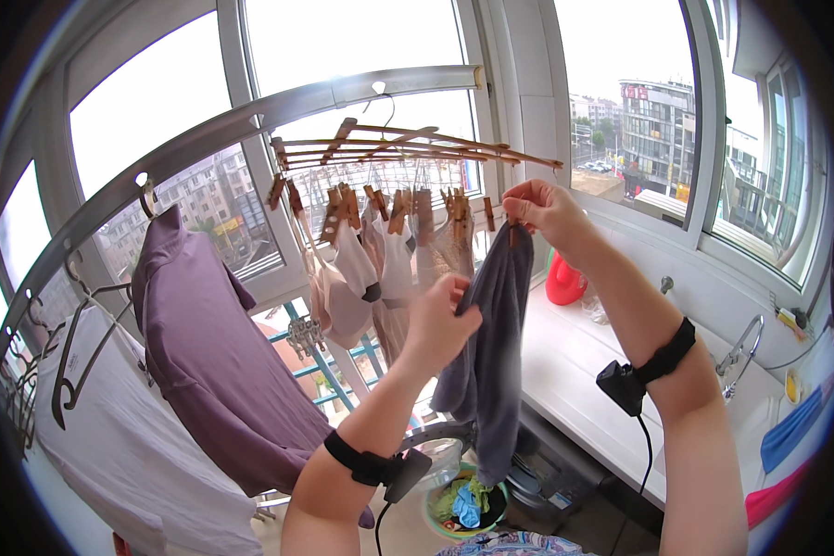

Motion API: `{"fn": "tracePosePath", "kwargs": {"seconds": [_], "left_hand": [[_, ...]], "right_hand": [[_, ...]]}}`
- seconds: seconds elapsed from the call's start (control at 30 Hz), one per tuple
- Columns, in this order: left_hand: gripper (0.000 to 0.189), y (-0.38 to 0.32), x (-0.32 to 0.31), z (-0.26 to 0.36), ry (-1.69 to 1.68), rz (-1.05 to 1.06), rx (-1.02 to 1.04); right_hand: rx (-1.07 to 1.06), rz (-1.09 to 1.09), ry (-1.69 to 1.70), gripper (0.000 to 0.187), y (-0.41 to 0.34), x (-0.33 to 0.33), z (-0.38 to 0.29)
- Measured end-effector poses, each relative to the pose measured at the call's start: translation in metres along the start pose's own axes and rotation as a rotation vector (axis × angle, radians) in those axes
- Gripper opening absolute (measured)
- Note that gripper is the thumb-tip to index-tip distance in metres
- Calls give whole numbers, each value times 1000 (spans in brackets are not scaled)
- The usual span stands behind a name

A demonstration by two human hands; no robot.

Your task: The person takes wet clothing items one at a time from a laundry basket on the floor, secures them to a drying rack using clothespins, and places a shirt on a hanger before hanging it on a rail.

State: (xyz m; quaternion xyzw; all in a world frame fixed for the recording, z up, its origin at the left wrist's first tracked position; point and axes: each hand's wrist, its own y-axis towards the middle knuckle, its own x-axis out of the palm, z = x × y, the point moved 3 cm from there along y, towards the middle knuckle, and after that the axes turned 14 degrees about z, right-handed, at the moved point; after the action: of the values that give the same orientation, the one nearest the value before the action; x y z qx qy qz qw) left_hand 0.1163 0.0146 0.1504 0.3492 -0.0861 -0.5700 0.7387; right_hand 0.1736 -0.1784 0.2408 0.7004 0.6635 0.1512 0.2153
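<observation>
My right hand [538, 208] pinches a wooden clothespin [513, 235] at the top of a dark grey cloth [493, 333], at the right end of a wooden clip hanger [417, 144]. The cloth hangs in long folds. With its thumb and fingers, my left hand [452, 316] holds the cloth's left edge, lower down. To the left, several clothespins carry a white and black sock [356, 267], a beige bra [340, 306] and other light pieces. The hanger hooks into a hole in a metal drying rail [285, 104].
A mauve top [215, 354] and a white shirt [118, 431] hang at the left. Below stands a basket [432, 518] of clothes, beside a dark front-loading washing machine [542, 479]. A white counter [570, 361] with a faucet [740, 351] and a red object [564, 280] lies at the right.
</observation>
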Motion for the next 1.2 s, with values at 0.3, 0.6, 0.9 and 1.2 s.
{"fn": "tracePosePath", "kwargs": {"seconds": [0.3,0.6,0.9,1.2], "left_hand": [[28,-65,-22,-18,221,29,-232],[17,-68,-18,-9,-610,-113,-498],[17,-20,-10,7,-893,-100,-501],[13,-3,-2,-3,-1132,-268,-692]], "right_hand": [[-353,368,-436,25,13,-9,-25],[-191,160,-258,37,16,79,-50],[54,-208,86,27,0,64,-33],[225,-247,189,32,-16,53,1]]}}
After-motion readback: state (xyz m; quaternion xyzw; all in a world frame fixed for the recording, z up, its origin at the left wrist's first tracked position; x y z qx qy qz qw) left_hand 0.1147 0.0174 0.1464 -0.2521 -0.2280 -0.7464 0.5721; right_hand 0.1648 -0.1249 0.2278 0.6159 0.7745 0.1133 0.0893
